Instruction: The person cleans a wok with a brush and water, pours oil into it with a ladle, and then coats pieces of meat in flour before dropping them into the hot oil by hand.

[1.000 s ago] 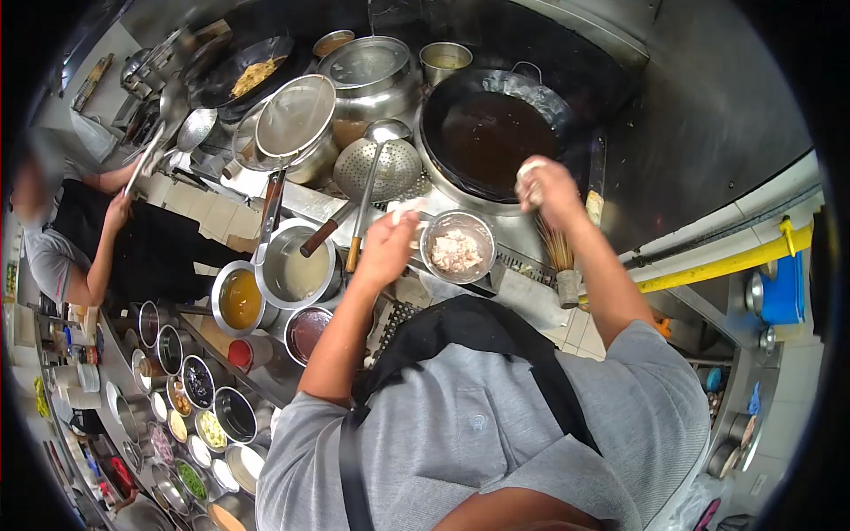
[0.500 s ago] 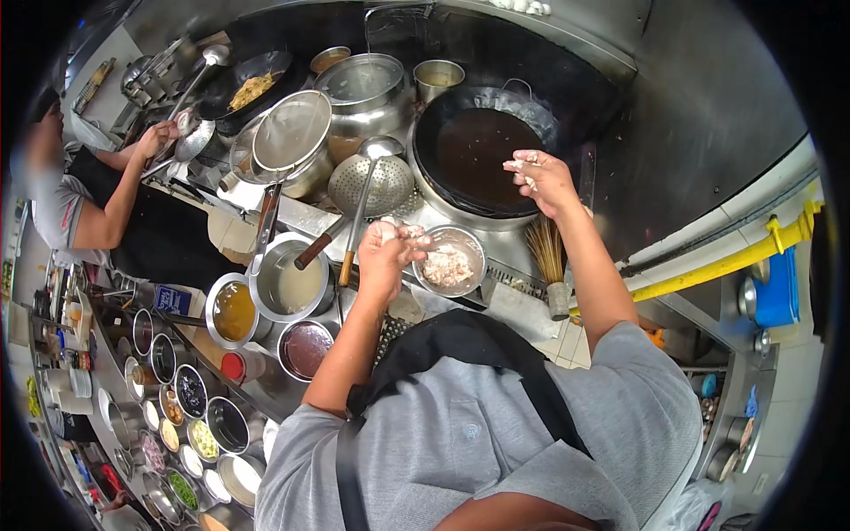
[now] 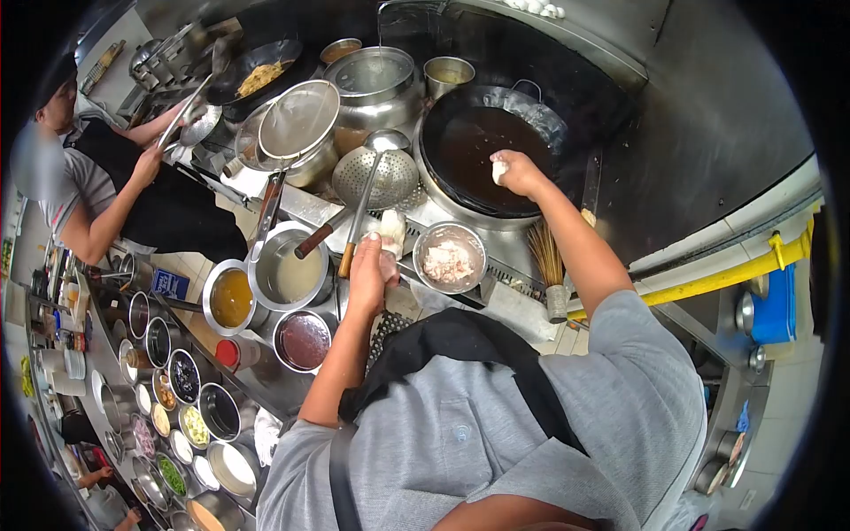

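Co-worker at far left, dark apron, working a ladle at the far wok with yellow food. Row of small condiment bowls along the counter's left edge.

Centre-left: pots of yellow liquid, pale liquid and dark red sauce; a perforated skimmer lies with its long handle running toward the person.

Left hand: closed around a pale lump of mixture that pokes out above the fist, just left of the steel bowl of minced mixture, not touching its rim as far as I can tell.

Right hand: fingers pinched on a small pale ball, held over the near edge of the big dark wok of oil. The wok lies beyond and right of the bowl; the right hand is clearly the nearer one to it.

Against half a second ago: the right hand has shifted left and lower over the wok rim, fingers now gathered instead of spread; the left hand has pulled back off the bowl's rim and squeezed tighter. The co-worker has leaned in closer.
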`<act>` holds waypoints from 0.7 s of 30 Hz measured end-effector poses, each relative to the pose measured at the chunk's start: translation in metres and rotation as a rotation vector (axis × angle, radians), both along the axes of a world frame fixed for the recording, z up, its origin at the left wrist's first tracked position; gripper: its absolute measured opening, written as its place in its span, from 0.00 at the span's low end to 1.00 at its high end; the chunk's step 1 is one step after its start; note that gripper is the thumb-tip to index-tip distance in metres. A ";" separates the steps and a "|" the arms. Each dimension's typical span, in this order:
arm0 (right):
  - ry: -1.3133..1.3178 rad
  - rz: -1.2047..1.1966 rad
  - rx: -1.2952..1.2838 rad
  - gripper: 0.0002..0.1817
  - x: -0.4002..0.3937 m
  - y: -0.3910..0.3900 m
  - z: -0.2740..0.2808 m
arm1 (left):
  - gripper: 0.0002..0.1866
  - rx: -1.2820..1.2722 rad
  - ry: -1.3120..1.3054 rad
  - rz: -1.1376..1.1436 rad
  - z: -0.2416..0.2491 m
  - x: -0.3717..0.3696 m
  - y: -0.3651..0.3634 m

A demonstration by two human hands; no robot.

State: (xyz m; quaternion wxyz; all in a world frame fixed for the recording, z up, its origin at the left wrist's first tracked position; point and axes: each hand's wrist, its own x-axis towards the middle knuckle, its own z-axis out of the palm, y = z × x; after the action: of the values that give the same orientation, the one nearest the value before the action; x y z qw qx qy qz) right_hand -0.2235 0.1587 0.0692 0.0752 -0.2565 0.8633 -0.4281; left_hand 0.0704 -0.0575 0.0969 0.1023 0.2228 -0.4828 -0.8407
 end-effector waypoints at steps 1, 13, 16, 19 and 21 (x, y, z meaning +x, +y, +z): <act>0.060 -0.033 0.149 0.17 0.003 -0.002 -0.007 | 0.13 -0.015 -0.062 0.042 0.007 0.003 0.004; -0.018 0.048 0.282 0.13 0.090 -0.023 0.059 | 0.31 -0.077 -0.121 -0.083 -0.024 0.003 -0.005; -0.211 0.440 -0.125 0.19 0.153 -0.023 0.040 | 0.30 -0.095 -0.075 -0.170 -0.029 -0.009 0.006; -0.121 0.508 -0.083 0.21 0.188 -0.031 0.048 | 0.24 -0.136 -0.005 -0.324 -0.031 -0.025 0.020; -0.028 0.523 -0.054 0.21 0.184 -0.032 0.048 | 0.19 -0.240 0.001 -0.238 -0.030 -0.030 0.021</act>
State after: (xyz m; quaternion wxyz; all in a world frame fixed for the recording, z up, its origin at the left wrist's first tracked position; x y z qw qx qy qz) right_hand -0.0393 0.1271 0.1168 0.1883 -0.4672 0.7547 -0.4204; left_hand 0.0403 -0.0363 0.0670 0.0281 0.1498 -0.6027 -0.7833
